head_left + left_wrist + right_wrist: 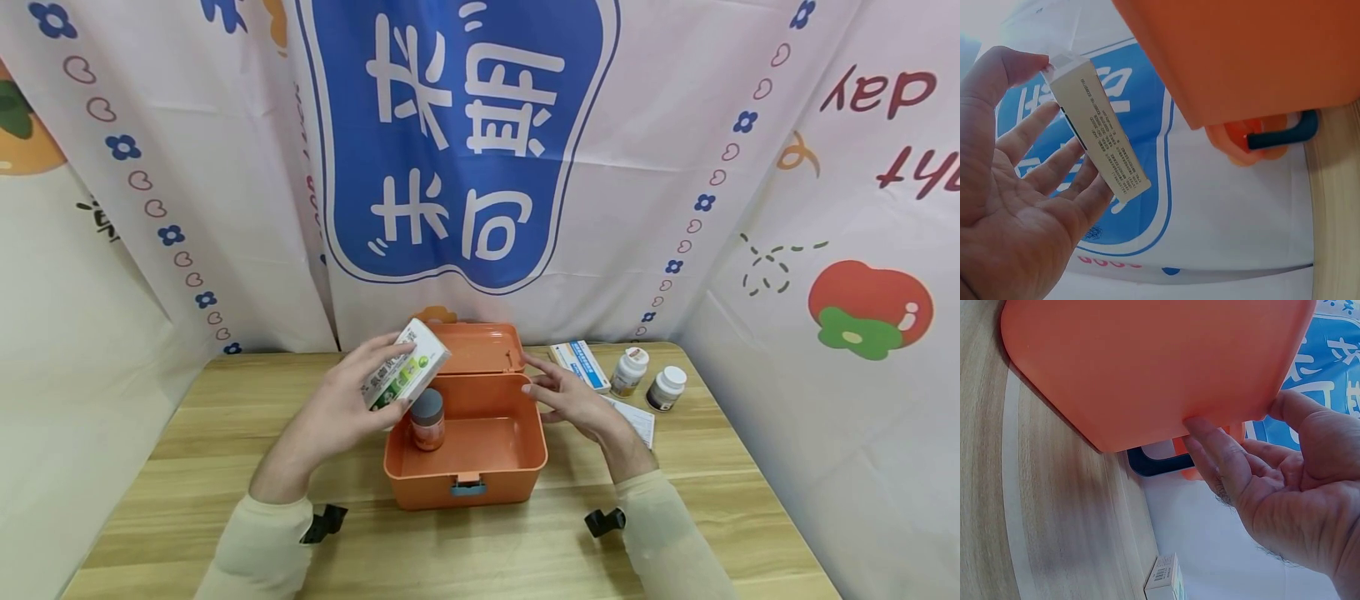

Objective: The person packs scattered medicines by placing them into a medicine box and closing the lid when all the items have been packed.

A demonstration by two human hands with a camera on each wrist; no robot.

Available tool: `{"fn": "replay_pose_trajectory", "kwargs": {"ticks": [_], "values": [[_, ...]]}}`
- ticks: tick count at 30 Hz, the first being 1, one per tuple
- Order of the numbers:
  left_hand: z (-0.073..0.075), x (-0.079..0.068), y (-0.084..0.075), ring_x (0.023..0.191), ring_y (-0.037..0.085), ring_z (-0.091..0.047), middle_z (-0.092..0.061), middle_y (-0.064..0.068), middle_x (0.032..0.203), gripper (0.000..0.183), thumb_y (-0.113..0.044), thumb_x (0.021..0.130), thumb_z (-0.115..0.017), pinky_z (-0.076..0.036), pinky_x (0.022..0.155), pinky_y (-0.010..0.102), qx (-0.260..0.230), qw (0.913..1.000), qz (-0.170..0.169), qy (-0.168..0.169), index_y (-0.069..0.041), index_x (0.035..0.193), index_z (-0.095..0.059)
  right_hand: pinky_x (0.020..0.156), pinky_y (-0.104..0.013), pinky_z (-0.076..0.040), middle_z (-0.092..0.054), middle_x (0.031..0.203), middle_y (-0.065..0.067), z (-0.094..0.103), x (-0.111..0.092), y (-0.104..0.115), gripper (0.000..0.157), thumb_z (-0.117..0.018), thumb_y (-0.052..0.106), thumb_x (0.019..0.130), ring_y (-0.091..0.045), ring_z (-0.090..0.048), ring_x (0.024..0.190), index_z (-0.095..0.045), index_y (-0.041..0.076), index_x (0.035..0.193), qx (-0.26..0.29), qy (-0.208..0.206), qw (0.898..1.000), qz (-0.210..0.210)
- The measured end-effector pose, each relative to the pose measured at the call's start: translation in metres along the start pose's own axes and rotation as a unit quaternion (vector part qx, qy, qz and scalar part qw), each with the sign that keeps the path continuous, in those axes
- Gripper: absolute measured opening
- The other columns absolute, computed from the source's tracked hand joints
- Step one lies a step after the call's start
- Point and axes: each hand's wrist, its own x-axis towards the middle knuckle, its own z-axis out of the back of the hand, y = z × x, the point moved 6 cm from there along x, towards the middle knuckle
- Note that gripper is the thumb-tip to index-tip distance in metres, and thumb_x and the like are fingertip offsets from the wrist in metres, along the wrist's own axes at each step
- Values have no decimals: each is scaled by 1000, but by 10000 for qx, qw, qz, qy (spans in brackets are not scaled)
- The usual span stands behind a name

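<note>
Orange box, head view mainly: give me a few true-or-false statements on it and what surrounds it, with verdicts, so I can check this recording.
1. The left hand holds a white-and-green carton. True.
2. The orange box is closed. False: its lid is open.
3. A grey-capped jar stands inside the box. True.
4. Both white-capped bottles are inside the box. False: the bottles stand on the table, to its right.
5. The right hand touches the box. True.
</note>
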Motion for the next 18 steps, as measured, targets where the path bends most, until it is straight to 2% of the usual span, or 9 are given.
{"fn": "replay_pose_trajectory", "kwargs": {"ticks": [9,18], "values": [[-11,0,-11,114,24,-61,-35,-9,171,77,-20,86,-84,-58,84,30,-182,9993,-185,271,-43,152,-51,96,-48,-63,-56,151,-22,1,0,0,74,-65,30,106,-32,-62,136,-27,28,168,-25,13,10000,10],[-22,-1,-17,112,21,-61,-35,-12,170,79,-19,85,-84,-58,85,26,-378,9969,-355,585,-47,151,-50,95,-48,-63,-57,151,-23,0,1,-1,72,-65,31,106,-33,-63,135,-28,28,168,-10,9,10000,-7]]}}
